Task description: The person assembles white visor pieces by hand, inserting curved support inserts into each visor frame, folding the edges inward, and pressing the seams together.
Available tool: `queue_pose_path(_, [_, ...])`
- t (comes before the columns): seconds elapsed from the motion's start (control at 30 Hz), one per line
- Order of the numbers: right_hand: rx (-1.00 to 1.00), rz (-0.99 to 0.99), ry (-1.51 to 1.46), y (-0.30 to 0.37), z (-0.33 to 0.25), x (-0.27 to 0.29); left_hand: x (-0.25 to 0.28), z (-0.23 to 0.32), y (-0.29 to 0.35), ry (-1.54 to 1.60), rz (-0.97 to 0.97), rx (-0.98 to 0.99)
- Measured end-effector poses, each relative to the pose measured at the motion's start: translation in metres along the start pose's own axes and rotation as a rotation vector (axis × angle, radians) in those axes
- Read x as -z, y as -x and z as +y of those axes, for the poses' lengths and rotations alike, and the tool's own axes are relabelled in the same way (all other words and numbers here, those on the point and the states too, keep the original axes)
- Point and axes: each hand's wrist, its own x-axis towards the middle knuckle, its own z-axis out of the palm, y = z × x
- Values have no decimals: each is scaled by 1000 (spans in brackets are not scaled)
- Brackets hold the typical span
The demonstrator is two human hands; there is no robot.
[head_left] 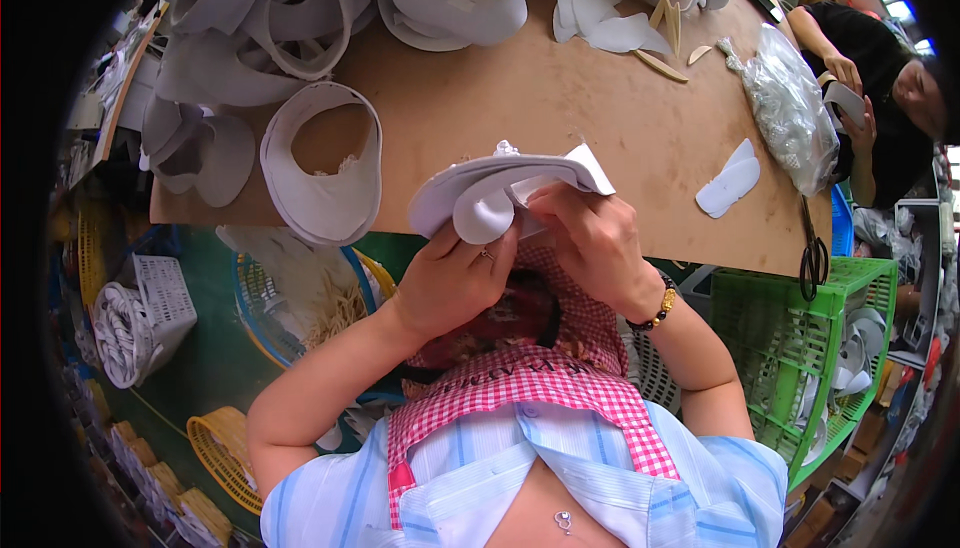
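Note:
Just over the front edge of the table, I hold a curved white visor-like piece (455,186) between both hands. My left hand (455,278) grips it from below, its thumb side near a rolled-over white flap. At the piece's right end, the bent fingers of my right hand (597,243) close on it; their tips are partly hidden. A small white crumpled bit (506,148) shows behind the held piece. To the left, a white ring-shaped visor piece (350,193) overhangs the table edge.
White visor pieces (460,8) are heaped along the brown table's (560,98) far side. Flat white cutouts (730,180), a clear plastic bag (790,113) and black-handled scissors (813,263) lie right. A green crate (790,333) and blue-rimmed basket (245,298) stand below. A co-worker (880,78) handles a white piece.

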Motion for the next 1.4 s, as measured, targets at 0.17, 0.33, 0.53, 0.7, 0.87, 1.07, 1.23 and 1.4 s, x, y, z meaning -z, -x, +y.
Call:
queue_pose_path(0.17, [224,53,-37,5,7,0,-2,-1,6,84,23,25])
queue_pose_path(0.33, [-53,33,57,1,-20,-6,-2,5,11,-3,19,32])
queue_pose_path(0.53, [-98,180,30,-7,-13,-14,6,10,-1,53,-62,99])
queue_pose_path(0.7, [-48,370,57,-24,-8,-23,5,7,-9,145,-68,68])
queue_pose_path(0.87, [-130,242,-35,-24,-12,-8,7,2,-15,232,-84,134])
queue_pose_path(1.07, [-206,92,129,-23,-17,-5,-1,21,-24,119,-7,293])
queue_pose_path(1.23, [-214,152,193,-30,-20,-11,-4,19,-22,180,1,337])
queue_pose_path(1.4, [-238,141,185,-29,-18,-14,-8,22,-25,128,10,335])
